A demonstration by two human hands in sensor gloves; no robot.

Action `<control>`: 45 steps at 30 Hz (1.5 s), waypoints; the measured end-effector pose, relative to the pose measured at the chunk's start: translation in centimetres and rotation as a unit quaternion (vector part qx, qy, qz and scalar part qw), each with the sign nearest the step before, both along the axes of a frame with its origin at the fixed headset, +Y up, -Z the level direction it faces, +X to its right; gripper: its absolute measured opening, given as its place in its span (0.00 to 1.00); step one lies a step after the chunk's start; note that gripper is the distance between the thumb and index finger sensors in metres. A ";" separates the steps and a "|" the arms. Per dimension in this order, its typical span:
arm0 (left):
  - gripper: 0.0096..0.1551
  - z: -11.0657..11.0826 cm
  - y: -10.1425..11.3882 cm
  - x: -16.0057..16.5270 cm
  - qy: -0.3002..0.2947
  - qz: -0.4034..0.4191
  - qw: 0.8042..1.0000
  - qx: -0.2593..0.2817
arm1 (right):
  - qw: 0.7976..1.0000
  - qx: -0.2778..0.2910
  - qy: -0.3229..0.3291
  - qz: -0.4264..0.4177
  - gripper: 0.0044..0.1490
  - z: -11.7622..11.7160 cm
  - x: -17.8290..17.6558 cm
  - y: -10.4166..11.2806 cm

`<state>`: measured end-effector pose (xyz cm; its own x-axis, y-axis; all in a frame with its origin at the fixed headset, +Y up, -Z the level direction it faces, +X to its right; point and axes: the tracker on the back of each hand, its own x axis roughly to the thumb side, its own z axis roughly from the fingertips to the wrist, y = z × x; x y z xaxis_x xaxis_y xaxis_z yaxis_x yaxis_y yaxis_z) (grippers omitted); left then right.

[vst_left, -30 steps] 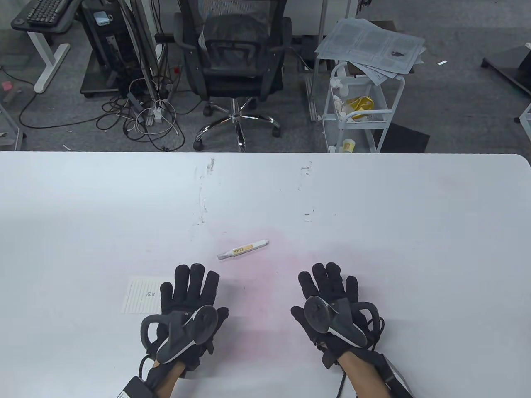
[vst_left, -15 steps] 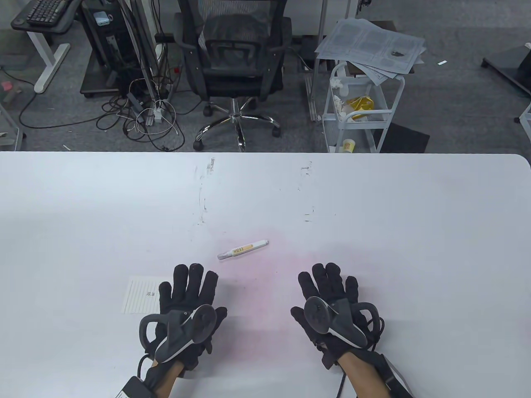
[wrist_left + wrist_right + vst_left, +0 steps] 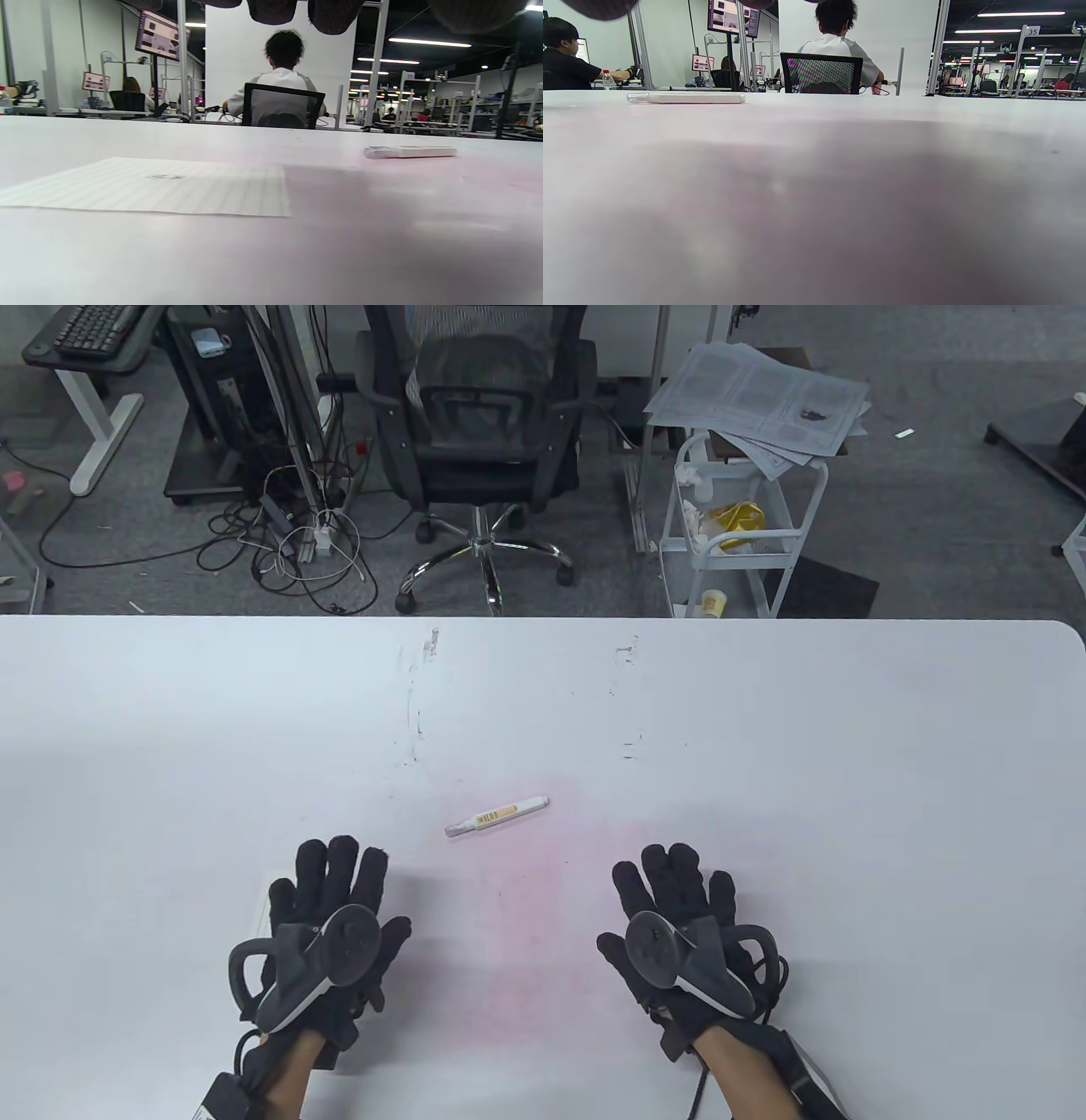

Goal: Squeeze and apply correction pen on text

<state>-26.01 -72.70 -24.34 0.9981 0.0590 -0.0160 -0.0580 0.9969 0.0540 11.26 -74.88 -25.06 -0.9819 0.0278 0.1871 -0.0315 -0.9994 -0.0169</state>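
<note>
At the near left of the table (image 3: pixel 764 712), the left hand (image 3: pixel 327 925) lies flat and empty over the lined paper (image 3: pixel 161 186); the capped correction pen (image 3: pixel 497 815) lies between the hands, so the right hand (image 3: pixel 679 925), also flat and empty, should take its barrel mid-length.

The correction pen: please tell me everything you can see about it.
The correction pen is a slim white stick that looks like plastic, with a pale orange label band and a clear cap on its left end. It lies flat on the white table, slanted, its capped end nearer the person. Neither hand touches it: the left hand and the right hand rest nearer the table's front edge. The label print is too small to read.
</note>
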 end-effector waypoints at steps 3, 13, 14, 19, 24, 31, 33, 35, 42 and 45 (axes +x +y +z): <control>0.48 -0.4 0.3 -2.5 0.040 0.012 0.999 -0.011 | 1.000 -0.003 -0.004 -0.003 0.51 0.0 0.1 0.0; 0.48 -1.4 -0.9 -9.2 0.133 0.041 0.989 -0.053 | 1.000 -0.012 -0.006 0.000 0.51 -0.2 0.2 -0.1; 0.48 -1.5 -1.2 -9.7 0.139 0.048 0.987 -0.063 | 1.000 -0.013 -0.007 0.000 0.51 -0.2 0.3 -0.1; 0.49 -2.0 -2.2 -10.7 0.147 0.050 0.983 -0.097 | 1.000 -0.015 -0.007 -0.002 0.51 -0.3 0.3 -0.1; 0.51 -2.8 -3.4 -11.0 0.154 0.021 0.979 -0.130 | 1.000 -0.022 -0.010 -0.001 0.51 -0.5 0.5 -0.2; 0.52 -3.8 -4.6 -11.6 0.153 0.023 0.971 -0.183 | 1.000 -0.026 -0.016 -0.006 0.51 -0.7 1.0 -0.2; 0.52 -3.9 -4.6 -11.7 0.149 0.027 0.971 -0.183 | 0.999 -0.028 -0.017 -0.007 0.51 -0.7 1.0 -0.2; 0.51 -4.1 -4.6 -11.6 0.142 0.028 0.972 -0.184 | 0.999 -0.029 -0.016 -0.007 0.51 -0.7 1.0 -0.2; 0.49 -5.1 -4.8 -11.6 0.134 0.046 0.959 -0.244 | 0.999 -0.029 -0.016 -0.005 0.51 -0.7 1.0 -0.2; 0.48 -5.2 -4.9 -11.6 0.129 0.053 0.961 -0.240 | 0.999 -0.031 -0.016 -0.003 0.51 -0.7 0.9 -0.2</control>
<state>-37.58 -77.57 -29.54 0.9458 0.0843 -0.3136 -0.2074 0.8999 -0.3836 12.19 -75.12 -25.78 -0.9872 0.0451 0.1531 -0.0389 -0.9983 0.0435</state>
